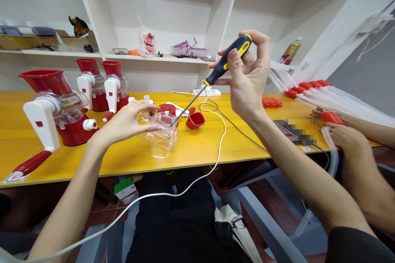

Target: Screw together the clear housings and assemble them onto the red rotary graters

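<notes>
A person's right hand point(248, 78) is raised above the middle of a yellow bench point(216, 144), fingers curled around the black-and-yellow handle of a screwdriver point(212, 77) whose steel shaft slants down and to the left, its tip reaching into a clear plastic housing point(160, 133). The left hand point(128, 121) lies on that housing from the left with fingers loosely spread over its top, steadying it where it sits near the bench's front edge, about midway along. Just behind the housing are a round red cap point(167, 109) and, to its right, a small red cup point(195, 120) lying on the bench top. A white cable point(220, 139) loops across the bench from a white power strip point(207, 91) at the back edge and drops over the front edge across the person's lap. At the bench's left end stand three red-and-white hand-crank grinders point(61, 111), the nearest one large and close to the front-left corner. At the right end a co-worker's hand point(342, 137) grips a ribbed hose with a red end point(331, 139), beside a row of clear tubes with red caps point(311, 90) leaning against the wall shelving. White shelves point(160, 55) behind the bench hold small parts and boxes.
</notes>
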Demonstrator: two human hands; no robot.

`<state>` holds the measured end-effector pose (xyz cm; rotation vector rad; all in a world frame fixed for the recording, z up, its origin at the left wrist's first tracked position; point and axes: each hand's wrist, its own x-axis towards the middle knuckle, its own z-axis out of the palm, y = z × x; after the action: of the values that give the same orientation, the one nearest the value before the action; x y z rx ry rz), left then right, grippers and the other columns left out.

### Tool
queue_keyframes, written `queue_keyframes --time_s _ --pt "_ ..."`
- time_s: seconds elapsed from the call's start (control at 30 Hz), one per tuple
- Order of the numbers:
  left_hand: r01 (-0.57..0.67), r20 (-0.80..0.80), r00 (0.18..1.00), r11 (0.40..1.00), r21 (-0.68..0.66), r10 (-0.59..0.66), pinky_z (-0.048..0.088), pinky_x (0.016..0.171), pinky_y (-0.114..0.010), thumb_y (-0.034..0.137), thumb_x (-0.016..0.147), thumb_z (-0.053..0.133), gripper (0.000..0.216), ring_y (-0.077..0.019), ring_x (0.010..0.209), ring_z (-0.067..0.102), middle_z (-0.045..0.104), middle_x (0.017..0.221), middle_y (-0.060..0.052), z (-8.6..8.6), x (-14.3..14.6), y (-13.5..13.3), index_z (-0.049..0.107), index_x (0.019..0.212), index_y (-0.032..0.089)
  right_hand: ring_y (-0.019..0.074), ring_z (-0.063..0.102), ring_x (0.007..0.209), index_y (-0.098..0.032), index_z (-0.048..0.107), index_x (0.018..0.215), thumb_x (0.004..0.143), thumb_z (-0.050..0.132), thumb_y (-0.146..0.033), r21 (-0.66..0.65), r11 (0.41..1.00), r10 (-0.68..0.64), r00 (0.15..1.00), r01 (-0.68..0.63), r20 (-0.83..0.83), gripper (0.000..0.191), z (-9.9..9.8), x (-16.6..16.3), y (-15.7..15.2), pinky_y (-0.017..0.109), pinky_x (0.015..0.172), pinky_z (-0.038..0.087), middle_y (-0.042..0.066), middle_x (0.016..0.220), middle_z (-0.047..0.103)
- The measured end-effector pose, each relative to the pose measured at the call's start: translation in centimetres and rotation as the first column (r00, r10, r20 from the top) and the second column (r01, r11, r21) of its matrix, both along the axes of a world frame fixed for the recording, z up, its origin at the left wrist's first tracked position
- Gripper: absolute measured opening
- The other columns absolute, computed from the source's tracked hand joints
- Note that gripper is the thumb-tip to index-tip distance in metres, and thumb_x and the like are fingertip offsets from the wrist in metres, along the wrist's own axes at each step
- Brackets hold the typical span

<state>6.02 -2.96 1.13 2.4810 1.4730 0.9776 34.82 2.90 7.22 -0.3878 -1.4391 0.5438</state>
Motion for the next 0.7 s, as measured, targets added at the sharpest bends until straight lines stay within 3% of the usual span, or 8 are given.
queue_keyframes --time_s 0.1,0.2,0.37,0.47,0.57,0.7 --pt "0.036 -0.024 0.999 0.988 -0.149 -0.040 0.048 0.111 -0.049 0.079 0.073 0.069 0.072 -0.0327 0.126 0.063 0.071 0.134 -0.007 0.8 -0.1 1.6 0.072 0.125 0.028 0.0134 0.074 0.085 -0.035 0.042 0.115 0.078 0.076 -0.066 0.009 0.999 0.031 0.999 -0.030 -0.019 0.059 -0.1 0.1 0.7 0.032 0.072 0.068 -0.006 0.104 0.072" --pt "0.039 -0.042 0.998 0.977 -0.208 -0.048 0.050 0.109 -0.049 0.077 0.070 0.073 0.071 -0.0334 0.124 0.065 0.072 0.132 -0.007 1.1 0.3 2.0 0.073 0.122 0.028 0.0136 0.075 0.086 -0.033 0.042 0.114 0.080 0.075 -0.065 0.011 0.999 0.040 0.999 -0.040 -0.032 0.058 -0.1 0.3 1.0 0.033 0.075 0.069 -0.005 0.107 0.072" --pt "-0.002 -0.057 0.998 0.986 -0.165 -0.007 0.052 0.103 -0.049 0.078 0.072 0.072 0.069 -0.0326 0.115 0.068 0.074 0.124 -0.008 0.8 1.3 1.1 0.073 0.117 0.027 0.0173 0.076 0.095 -0.034 0.042 0.115 0.077 0.074 -0.071 0.003 1.000 -0.001 1.000 0.001 -0.019 0.062 0.1 0.6 0.7 0.034 0.074 0.069 -0.004 0.106 0.072" --pt "-0.042 -0.019 0.999 0.990 -0.133 0.040 0.054 0.099 -0.048 0.077 0.072 0.072 0.068 -0.0316 0.108 0.070 0.075 0.121 -0.009 0.1 1.8 0.5 0.073 0.116 0.025 0.0169 0.077 0.090 -0.033 0.043 0.114 0.079 0.074 -0.069 0.003 1.000 -0.005 1.000 0.005 0.012 0.059 0.5 0.9 0.4 0.032 0.069 0.069 -0.003 0.106 0.071" --pt "-0.083 0.041 0.995 0.988 -0.132 0.089 0.053 0.099 -0.048 0.076 0.075 0.071 0.068 -0.0318 0.110 0.069 0.074 0.124 -0.010 -0.8 2.3 0.0 0.071 0.118 0.024 0.0142 0.075 0.082 -0.032 0.044 0.112 0.084 0.073 -0.063 0.079 0.997 -0.011 0.999 0.008 0.033 0.051 1.5 1.6 0.4 0.031 0.066 0.069 -0.004 0.100 0.069" --pt "-0.141 0.113 0.981 0.978 -0.151 0.159 0.051 0.104 -0.050 0.079 0.075 0.069 0.073 -0.0335 0.115 0.068 0.073 0.129 -0.010 -1.5 3.1 -0.9 0.069 0.123 0.024 0.0108 0.070 0.096 -0.034 0.045 0.107 0.088 0.073 -0.047 0.208 0.978 -0.007 0.998 0.022 -0.068 0.036 3.5 1.7 0.7 0.027 0.079 0.069 -0.007 0.097 0.066"
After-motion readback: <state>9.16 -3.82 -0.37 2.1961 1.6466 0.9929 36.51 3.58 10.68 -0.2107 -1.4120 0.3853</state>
